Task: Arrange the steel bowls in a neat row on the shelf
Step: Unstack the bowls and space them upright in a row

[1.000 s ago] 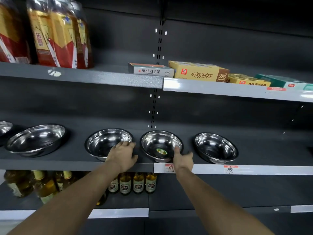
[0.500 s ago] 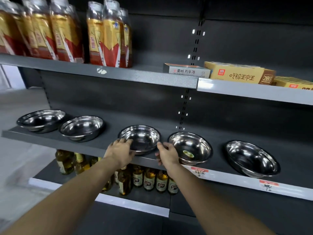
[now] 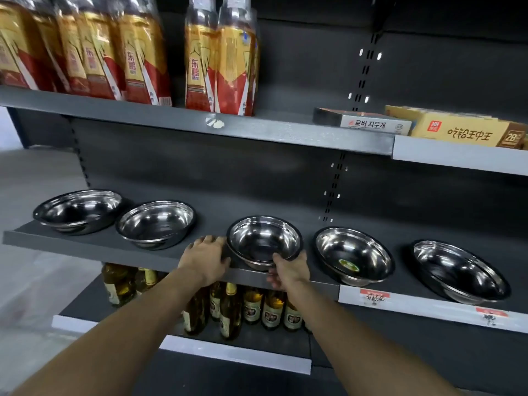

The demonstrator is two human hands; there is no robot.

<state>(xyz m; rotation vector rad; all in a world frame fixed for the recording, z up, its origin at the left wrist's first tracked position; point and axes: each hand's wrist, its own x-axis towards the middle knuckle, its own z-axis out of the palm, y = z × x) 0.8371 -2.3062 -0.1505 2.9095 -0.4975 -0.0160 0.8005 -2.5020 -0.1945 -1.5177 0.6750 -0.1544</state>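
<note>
Five steel bowls stand in a row on the dark middle shelf (image 3: 217, 210). The middle bowl (image 3: 264, 238) sits at the shelf's front edge between my hands. My left hand (image 3: 204, 260) rests on the shelf with its fingers against that bowl's left side. My right hand (image 3: 288, 271) pinches the bowl's front rim, thumb over the edge. Two bowls stand to the left (image 3: 77, 210) (image 3: 155, 224), close together. Two more stand to the right: one with a sticker inside (image 3: 353, 254) and a tilted one (image 3: 460, 271).
Packs of red and gold drink bottles (image 3: 143, 52) fill the upper shelf, with flat boxes (image 3: 457, 130) to their right. Glass bottles (image 3: 253, 307) stand on the lower shelf under my hands. The shelf ends at the left, with grey floor (image 3: 28, 252) beyond.
My view has swung left along the shelf. My right hand left the sticker bowl and took the middle bowl's front rim. My left hand slid from that bowl's rim to its left side.
</note>
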